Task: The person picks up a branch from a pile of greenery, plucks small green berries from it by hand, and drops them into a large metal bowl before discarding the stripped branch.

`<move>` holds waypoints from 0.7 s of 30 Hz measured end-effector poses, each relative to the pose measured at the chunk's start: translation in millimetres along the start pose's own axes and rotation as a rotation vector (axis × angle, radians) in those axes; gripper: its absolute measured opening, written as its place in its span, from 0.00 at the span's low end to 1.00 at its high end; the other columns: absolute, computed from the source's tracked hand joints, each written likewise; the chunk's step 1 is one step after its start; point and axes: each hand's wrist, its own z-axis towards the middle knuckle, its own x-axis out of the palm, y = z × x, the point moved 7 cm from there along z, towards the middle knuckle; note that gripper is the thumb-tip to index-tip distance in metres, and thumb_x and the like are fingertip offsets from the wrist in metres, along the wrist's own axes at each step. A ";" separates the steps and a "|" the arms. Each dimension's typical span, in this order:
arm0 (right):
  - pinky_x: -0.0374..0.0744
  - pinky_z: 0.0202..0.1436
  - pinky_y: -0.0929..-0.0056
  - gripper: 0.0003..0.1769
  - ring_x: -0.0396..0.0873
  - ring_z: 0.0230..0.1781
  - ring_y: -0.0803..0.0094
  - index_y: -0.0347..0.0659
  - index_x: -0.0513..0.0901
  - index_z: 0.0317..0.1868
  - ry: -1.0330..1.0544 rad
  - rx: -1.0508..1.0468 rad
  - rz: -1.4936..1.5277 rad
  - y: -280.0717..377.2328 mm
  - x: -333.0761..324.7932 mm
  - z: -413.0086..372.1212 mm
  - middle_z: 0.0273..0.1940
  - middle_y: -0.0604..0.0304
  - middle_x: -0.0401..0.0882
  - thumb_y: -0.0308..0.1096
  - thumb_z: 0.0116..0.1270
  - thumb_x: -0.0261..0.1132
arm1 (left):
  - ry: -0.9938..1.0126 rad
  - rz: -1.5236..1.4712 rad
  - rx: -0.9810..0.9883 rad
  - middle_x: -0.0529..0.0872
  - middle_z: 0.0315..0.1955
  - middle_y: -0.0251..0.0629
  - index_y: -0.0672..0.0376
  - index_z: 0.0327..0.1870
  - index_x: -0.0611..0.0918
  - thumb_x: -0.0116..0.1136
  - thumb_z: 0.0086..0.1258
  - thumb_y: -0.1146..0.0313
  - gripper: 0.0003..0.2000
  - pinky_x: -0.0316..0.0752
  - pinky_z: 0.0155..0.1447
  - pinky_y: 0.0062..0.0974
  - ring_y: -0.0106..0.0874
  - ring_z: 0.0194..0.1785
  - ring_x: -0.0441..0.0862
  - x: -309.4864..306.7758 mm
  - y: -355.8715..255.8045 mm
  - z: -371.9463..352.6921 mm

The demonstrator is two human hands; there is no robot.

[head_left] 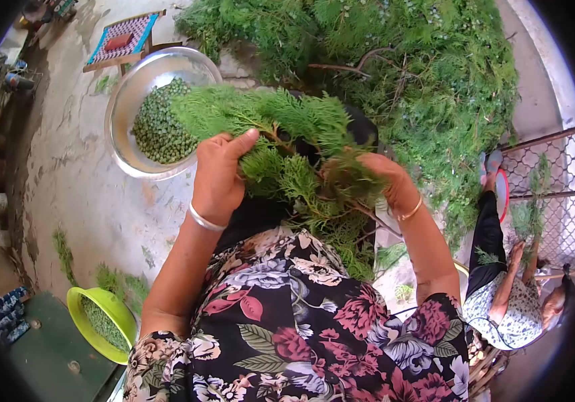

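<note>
A leafy green conifer branch (267, 107) stretches across my lap between both hands. My left hand (222, 171) is closed on its left side, the thumb lying along the sprays. On the right, my right hand (386, 175) grips the same branch, with its fingertips partly hidden by foliage. Just beyond my left hand stands a wide metal basin (117, 107) holding many small round green cones (157, 130). Some of the leaves overlap the basin's right side in this view.
A large heap of cut conifer branches (448, 87) fills the far right. A woven stool (118, 41) stands behind the basin. At lower left, a lime-green bowl (80, 321) holds more cones. Another person (505, 301) sits at right, near a wire-mesh panel (548, 167).
</note>
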 end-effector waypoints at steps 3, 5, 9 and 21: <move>0.76 0.51 0.69 0.17 0.78 0.44 0.68 0.30 0.78 0.47 -0.272 0.133 -0.685 24.1 -16.7 20.0 0.41 0.52 0.81 0.36 0.67 0.57 | -0.078 -0.249 -0.018 0.79 0.23 0.35 0.61 0.28 0.75 0.63 0.62 0.73 0.07 0.69 0.27 0.17 0.24 0.23 0.78 -15.7 19.4 7.4; 0.78 0.47 0.71 0.14 0.80 0.38 0.72 0.32 0.79 0.47 -0.455 0.219 -1.148 50.2 -19.2 22.8 0.36 0.56 0.82 0.34 0.67 0.58 | -0.133 -0.243 0.003 0.79 0.23 0.35 0.60 0.28 0.75 0.63 0.61 0.74 0.07 0.70 0.28 0.18 0.24 0.24 0.78 -25.9 22.3 7.8; 0.79 0.42 0.75 0.14 0.80 0.36 0.74 0.33 0.79 0.46 -1.087 -0.436 -1.063 94.7 40.4 -22.5 0.35 0.59 0.82 0.28 0.60 0.64 | -0.185 -0.331 -0.058 0.80 0.24 0.34 0.59 0.31 0.75 0.61 0.62 0.76 0.05 0.70 0.26 0.21 0.25 0.26 0.80 -28.3 18.8 3.0; 0.72 0.41 0.60 0.18 0.74 0.39 0.53 0.37 0.78 0.40 -0.643 -0.415 -1.744 -8.0 107.5 2.8 0.39 0.50 0.76 0.24 0.46 0.68 | -0.070 -0.213 0.064 0.80 0.29 0.35 0.61 0.34 0.74 0.57 0.65 0.75 0.04 0.67 0.23 0.20 0.26 0.31 0.82 -22.2 -16.3 29.2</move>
